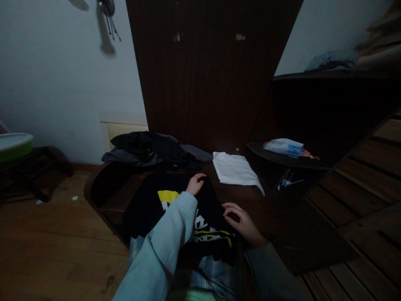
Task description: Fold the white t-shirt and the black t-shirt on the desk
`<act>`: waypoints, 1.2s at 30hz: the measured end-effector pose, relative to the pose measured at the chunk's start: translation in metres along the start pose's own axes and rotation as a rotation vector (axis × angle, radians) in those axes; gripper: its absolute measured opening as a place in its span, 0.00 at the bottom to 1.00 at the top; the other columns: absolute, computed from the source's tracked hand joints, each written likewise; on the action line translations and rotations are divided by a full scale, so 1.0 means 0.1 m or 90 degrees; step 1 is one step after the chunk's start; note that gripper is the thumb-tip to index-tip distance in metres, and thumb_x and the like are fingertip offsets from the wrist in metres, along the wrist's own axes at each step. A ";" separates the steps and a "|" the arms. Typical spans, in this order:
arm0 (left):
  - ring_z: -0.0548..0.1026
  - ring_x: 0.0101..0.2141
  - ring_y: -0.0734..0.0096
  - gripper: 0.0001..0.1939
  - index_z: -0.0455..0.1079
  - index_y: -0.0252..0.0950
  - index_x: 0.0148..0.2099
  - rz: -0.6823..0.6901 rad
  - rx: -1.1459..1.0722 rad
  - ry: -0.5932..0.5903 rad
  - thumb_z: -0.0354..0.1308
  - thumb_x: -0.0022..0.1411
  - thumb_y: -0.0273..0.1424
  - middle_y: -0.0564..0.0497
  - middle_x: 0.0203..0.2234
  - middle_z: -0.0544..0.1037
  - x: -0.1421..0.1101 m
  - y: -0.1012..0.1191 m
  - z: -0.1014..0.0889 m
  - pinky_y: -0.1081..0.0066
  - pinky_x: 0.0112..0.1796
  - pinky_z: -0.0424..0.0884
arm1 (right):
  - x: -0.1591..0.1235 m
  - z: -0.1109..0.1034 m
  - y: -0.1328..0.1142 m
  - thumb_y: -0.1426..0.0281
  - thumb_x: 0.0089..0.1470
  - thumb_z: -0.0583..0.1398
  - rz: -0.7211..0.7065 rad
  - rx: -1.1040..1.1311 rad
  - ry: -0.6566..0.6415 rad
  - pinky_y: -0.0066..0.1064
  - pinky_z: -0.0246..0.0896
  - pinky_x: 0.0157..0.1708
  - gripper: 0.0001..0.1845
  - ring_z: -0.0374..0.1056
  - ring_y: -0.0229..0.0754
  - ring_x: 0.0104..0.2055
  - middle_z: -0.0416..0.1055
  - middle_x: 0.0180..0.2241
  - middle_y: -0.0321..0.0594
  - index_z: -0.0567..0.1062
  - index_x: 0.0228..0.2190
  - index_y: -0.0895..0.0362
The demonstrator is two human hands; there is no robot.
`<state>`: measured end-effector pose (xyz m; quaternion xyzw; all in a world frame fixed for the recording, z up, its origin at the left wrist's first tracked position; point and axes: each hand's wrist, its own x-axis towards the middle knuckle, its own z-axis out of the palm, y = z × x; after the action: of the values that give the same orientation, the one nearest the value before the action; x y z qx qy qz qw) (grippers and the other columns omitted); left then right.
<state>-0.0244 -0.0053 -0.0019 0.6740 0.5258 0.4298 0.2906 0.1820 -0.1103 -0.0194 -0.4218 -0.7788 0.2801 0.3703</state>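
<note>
A black T-shirt [145, 200] with yellow and white print lies spread across the dark wooden surface and over my lap. My left hand [194, 184] reaches across it, fingers bent and closed on the cloth near its far right part. At the shirt's right edge, my right hand [242, 223] has its thumb and fingers curved together on the fabric; the exact grip is dim. Beyond the hands lies a folded white cloth [235, 169]. A heap of black and grey clothes [150, 148] rests at the back left.
A tall dark wooden panel [206, 83] stands behind the surface. To the right, a shelf [294, 162] carries a plastic packet [285, 147]. A green basin [15, 150] sits on a dark stool [40, 167] at left. Metal utensils [108, 16] hang on the wall.
</note>
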 end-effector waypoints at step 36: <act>0.61 0.53 0.70 0.25 0.66 0.42 0.50 -0.002 0.260 -0.126 0.45 0.51 0.19 0.56 0.49 0.69 -0.04 -0.02 -0.05 0.68 0.54 0.54 | -0.05 0.07 -0.13 0.76 0.42 0.55 -0.055 -0.106 0.058 0.39 0.58 0.44 0.05 0.63 0.45 0.44 0.68 0.40 0.44 0.68 0.26 0.55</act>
<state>-0.0304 -0.0084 -0.0023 0.7568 0.5722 0.2455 0.1991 0.1724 -0.1221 -0.0152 -0.4293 -0.7992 0.1785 0.3809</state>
